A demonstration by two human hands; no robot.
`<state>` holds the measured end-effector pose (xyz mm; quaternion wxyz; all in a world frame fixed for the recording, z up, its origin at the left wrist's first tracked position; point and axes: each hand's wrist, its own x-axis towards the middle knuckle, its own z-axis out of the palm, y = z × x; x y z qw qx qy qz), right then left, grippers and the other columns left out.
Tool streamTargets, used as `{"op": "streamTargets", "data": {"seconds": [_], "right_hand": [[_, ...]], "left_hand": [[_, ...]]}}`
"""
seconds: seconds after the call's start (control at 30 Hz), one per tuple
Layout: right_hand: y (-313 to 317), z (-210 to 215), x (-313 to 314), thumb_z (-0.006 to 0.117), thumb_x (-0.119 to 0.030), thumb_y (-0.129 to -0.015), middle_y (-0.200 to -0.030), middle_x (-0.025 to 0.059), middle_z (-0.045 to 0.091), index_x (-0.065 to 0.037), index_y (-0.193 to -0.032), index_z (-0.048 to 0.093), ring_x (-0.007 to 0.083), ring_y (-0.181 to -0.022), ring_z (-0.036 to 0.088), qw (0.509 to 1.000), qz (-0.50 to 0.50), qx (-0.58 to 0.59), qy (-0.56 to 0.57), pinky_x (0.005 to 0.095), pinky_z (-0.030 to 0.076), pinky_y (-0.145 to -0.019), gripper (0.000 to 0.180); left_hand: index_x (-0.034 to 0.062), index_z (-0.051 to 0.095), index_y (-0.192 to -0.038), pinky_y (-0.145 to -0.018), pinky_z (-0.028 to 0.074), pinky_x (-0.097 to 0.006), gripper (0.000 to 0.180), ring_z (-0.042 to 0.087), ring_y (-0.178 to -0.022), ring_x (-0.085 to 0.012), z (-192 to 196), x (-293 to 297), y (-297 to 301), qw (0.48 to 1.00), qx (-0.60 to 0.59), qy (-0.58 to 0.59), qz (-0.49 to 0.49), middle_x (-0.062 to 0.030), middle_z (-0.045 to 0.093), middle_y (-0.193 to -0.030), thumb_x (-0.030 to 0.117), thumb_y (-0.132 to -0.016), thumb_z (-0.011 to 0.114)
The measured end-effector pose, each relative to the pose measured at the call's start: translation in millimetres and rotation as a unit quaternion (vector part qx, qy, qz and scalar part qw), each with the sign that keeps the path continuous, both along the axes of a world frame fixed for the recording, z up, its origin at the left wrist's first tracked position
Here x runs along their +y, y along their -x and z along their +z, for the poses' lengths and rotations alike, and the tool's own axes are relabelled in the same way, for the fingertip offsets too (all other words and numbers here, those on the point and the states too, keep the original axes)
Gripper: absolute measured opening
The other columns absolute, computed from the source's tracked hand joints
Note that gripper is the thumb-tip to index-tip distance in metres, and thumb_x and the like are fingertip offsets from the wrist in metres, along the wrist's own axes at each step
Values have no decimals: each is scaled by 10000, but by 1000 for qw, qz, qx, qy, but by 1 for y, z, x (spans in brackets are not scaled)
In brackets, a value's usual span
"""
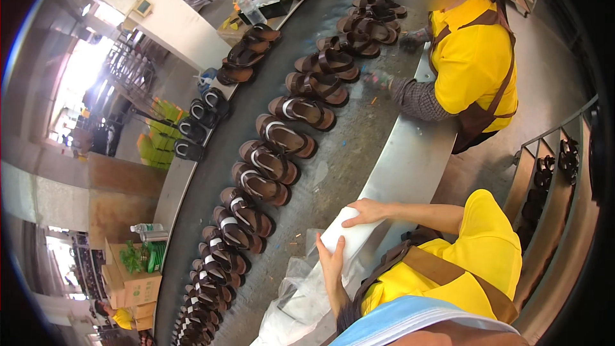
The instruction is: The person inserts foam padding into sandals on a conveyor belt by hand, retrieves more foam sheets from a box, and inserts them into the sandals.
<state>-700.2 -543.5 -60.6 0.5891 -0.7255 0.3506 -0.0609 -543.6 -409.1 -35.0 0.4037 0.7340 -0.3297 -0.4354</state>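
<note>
In front of my body, both hands hold a smooth white block-shaped bundle (349, 227); I cannot tell whether it is paper or foam. My right hand (364, 212) grips its far end, fingers over the top. At the near side my left hand (332, 260) is pressed to it, thumb raised. Beside it, crumpled clear-white plastic (291, 311) lies along the metal ledge (400, 166). Past the ledge runs a dark conveyor belt (333, 173) with a long row of brown sandals (286, 136); several have white strips at their straps.
Further along, a co-worker (477, 57) in yellow reaches gloved hands (378, 78) toward the sandals. More dark sandals (243, 54) and black shoes (204, 109) line the far ledge, near a cardboard box (134, 282). Behind my right side stands a rack (544, 198) holding footwear.
</note>
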Motion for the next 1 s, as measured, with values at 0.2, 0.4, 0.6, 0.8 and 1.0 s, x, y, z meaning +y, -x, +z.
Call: {"op": "streamTargets", "data": {"seconds": [0.2, 0.4, 0.6, 0.8, 1.0], "right_hand": [[10, -4, -5, 621, -514, -749, -979, 213, 623, 10, -1052, 593, 326, -934, 591, 1000, -2, 7, -9, 370, 449, -823, 607], [19, -7, -13, 626, -529, -739, -1045, 244, 594, 26, -1097, 571, 349, -980, 569, 999, -23, 24, -6, 369, 442, -852, 663], [26, 14, -19, 614, -570, -725, -1108, 290, 550, 93, -1149, 514, 370, -1041, 541, 999, 16, 29, -39, 379, 421, -899, 794], [34, 13, -16, 605, -607, -712, -1160, 312, 507, 129, -1178, 467, 384, -1099, 501, 997, 15, 56, -55, 376, 395, -940, 882], [37, -3, -14, 609, -601, -710, -1038, 257, 595, 45, -1048, 598, 361, -979, 572, 999, -17, 40, -8, 378, 438, -861, 729]], "left_hand": [[-91, 262, -1314, -940, 363, -322, 754, 461, -1107, -262, -2, -5, 8, 1000, 4, 11, -5, -232, 444, -1218, 262, -791, 676], [-79, 378, -1217, -869, 413, -313, 592, 524, -1005, -237, 9, -18, 23, 1000, 2, 17, 2, -198, 529, -1112, 224, -798, 666], [-51, 452, -1133, -831, 431, -318, 482, 553, -949, -232, 2, -15, 30, 999, -4, 29, 18, -186, 573, -1038, 218, -793, 663], [-48, 468, -1112, -817, 441, -321, 468, 562, -935, -233, -2, -13, 38, 999, -2, 6, 33, -186, 584, -1027, 223, -786, 667], [-49, 480, -1093, -817, 441, -318, 434, 565, -931, -228, 0, -15, 47, 999, 6, 12, 39, -181, 589, -1017, 208, -791, 659]]}}
